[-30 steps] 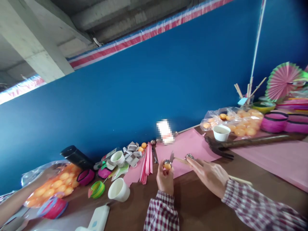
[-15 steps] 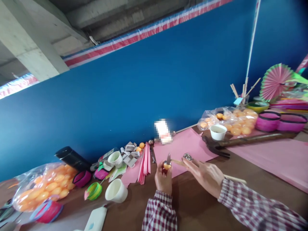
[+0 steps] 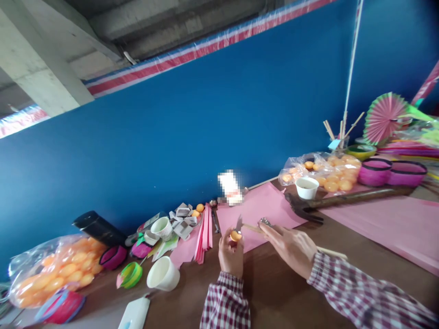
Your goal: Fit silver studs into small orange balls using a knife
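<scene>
My left hand (image 3: 231,256) has its fingers wrapped round a small orange ball piece (image 3: 235,236); a dark pointed blade-like piece (image 3: 239,223) stands up beside it. My right hand (image 3: 294,246) is closed on a thin wooden stick (image 3: 331,252), which runs under the palm and points toward the left hand. A shiny silvery clump (image 3: 265,222) lies at the right fingertips; whether they touch it is unclear. Behind both hands is a pink sheet (image 3: 260,205) on the brown table (image 3: 274,292).
A hammer (image 3: 356,198), a white cup (image 3: 307,188) and a bag of orange balls (image 3: 338,171) are at the right. Toward the left are a paper cup (image 3: 163,273), folded pink strips (image 3: 205,237), a white phone-like item (image 3: 135,313) and another ball bag (image 3: 61,269).
The view has shifted slightly, so most things sit a little further left. The ball piece in my left hand shows more of its orange face. Both hands keep their hold.
</scene>
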`<action>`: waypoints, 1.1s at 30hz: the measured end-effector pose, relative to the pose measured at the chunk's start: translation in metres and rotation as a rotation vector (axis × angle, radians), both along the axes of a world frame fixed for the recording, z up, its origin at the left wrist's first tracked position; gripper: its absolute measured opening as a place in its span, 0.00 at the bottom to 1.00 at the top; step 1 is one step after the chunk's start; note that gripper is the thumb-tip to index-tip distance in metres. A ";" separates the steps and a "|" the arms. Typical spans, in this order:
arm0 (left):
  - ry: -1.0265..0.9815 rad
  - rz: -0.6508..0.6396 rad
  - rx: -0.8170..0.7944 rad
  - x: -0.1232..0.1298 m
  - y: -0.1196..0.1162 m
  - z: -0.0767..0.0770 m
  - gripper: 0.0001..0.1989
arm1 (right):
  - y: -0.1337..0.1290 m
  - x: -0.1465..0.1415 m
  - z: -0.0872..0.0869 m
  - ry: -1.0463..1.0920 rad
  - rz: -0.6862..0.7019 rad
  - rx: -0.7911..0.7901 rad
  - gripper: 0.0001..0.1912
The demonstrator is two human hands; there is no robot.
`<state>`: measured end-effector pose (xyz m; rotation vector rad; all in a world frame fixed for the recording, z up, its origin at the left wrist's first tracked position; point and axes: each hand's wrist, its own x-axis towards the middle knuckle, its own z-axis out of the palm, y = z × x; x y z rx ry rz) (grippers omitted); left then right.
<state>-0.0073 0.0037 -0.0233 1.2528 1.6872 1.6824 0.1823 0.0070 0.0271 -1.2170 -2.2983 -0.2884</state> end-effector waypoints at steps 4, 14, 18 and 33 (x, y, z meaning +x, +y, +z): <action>0.006 0.021 -0.053 -0.001 0.000 0.003 0.20 | 0.000 0.001 0.002 0.029 -0.033 0.013 0.18; 0.119 0.026 -0.015 -0.002 -0.001 0.000 0.19 | -0.001 -0.001 -0.003 0.023 -0.002 -0.003 0.19; 0.144 0.010 -0.026 -0.003 -0.001 0.001 0.18 | 0.001 -0.002 -0.002 0.001 0.008 -0.009 0.19; 0.208 0.020 -0.007 0.000 -0.006 0.004 0.22 | 0.044 0.027 -0.017 -0.164 -0.384 -0.157 0.19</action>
